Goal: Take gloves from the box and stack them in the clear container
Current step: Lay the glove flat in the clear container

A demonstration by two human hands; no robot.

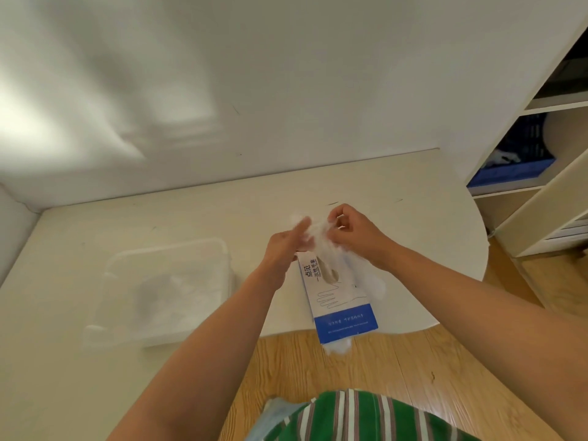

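A white and blue glove box [339,300] lies flat on the white table, its near end over the table's front edge. A thin clear plastic glove [321,232] hangs above the box's far end. My left hand [283,246] and my right hand [353,230] both pinch it, fingers closed on the film. More glove film [372,281] trails down on the box's right side. To the left stands the clear container [219,249], with crumpled clear gloves [171,291] lying inside it.
The white table [95,230] meets a wall at the back and on the left. A tuft of glove film [339,346] sticks out of the box's near end over the wooden floor. A white shelf unit [541,186] with a blue crate stands at the right.
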